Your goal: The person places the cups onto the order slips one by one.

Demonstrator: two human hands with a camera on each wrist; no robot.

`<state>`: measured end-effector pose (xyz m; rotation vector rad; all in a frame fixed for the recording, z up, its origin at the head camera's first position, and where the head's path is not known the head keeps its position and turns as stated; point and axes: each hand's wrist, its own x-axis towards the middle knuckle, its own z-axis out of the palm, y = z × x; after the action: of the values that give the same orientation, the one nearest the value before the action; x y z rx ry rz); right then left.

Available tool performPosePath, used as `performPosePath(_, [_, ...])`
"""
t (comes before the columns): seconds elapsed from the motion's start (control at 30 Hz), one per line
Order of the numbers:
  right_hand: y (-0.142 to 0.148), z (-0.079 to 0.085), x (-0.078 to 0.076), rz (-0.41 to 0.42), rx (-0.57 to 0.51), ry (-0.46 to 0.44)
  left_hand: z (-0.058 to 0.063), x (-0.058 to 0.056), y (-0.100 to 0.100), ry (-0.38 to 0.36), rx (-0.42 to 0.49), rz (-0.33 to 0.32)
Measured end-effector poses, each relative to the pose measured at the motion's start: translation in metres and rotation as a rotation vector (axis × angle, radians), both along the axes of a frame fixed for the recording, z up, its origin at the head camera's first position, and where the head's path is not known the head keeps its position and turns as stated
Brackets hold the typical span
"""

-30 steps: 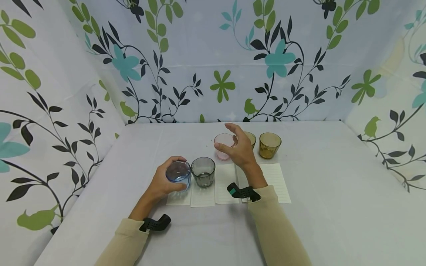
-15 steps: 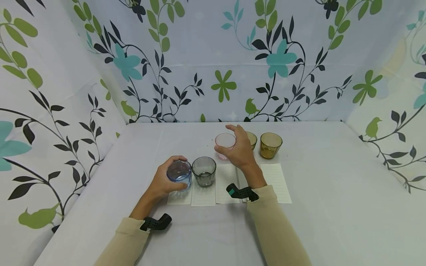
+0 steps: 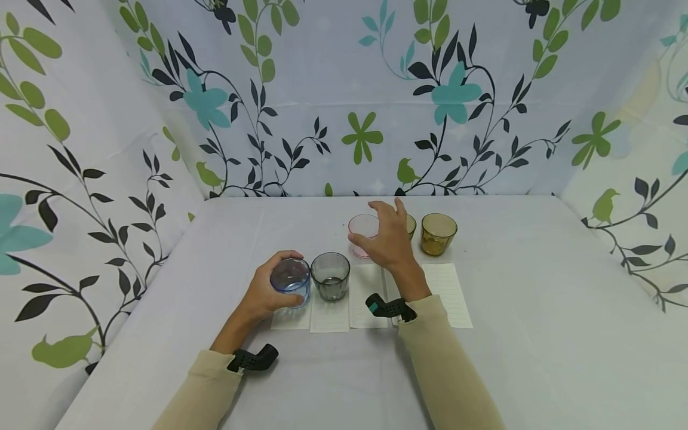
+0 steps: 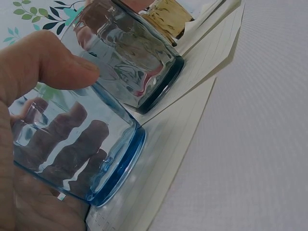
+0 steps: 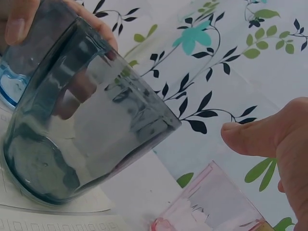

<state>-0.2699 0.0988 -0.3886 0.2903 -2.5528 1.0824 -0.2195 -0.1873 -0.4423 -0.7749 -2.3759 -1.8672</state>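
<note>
My left hand [image 3: 262,294] grips a blue glass tumbler [image 3: 295,286], thumb on the near side and fingers round the far side. In the left wrist view the blue tumbler's base [image 4: 120,175] sits over a lined paper strip. Right beside it stands a smoky grey tumbler [image 3: 330,286] on a paper strip. My right hand [image 3: 391,242] hovers at the right of a pink tumbler [image 3: 361,227], its thumb and forefinger spread apart. In the right wrist view the right thumb [image 5: 250,139] is clear of the pink glass [image 5: 202,202].
A yellow tumbler [image 3: 411,226], partly hidden behind my right hand, stands next to an amber tumbler [image 3: 438,239]. Several lined paper strips [image 3: 368,313] lie side by side on the white table [image 3: 537,310]. A leaf-patterned cloth [image 3: 322,77] hangs at the back and sides.
My right hand has shifted very slightly right, away from the pink tumbler, and its fingers have spread a little. The left hand keeps its hold on the blue tumbler.
</note>
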Motion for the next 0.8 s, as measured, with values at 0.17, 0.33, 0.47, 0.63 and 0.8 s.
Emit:
performPosePath(0.17, [-0.002,0.003,-0.001,-0.073,0.143,0.01,-0.001,-0.001,-0.002,0.007,0.002,-0.003])
performPosePath(0.33, [-0.008,0.006,-0.001,-0.148,0.261,0.001,0.0,0.0,-0.002,0.005,-0.005,-0.003])
performPosePath(0.47, [-0.01,0.007,-0.001,-0.181,0.277,-0.007,0.001,0.001,-0.001,0.003,-0.018,0.007])
performPosePath(0.63, [-0.011,0.005,-0.002,-0.198,0.281,-0.028,0.001,0.002,-0.001,0.0,-0.026,0.012])
performPosePath(0.8, [-0.012,0.003,-0.004,-0.194,0.282,-0.046,0.001,0.002,-0.001,0.002,-0.028,0.014])
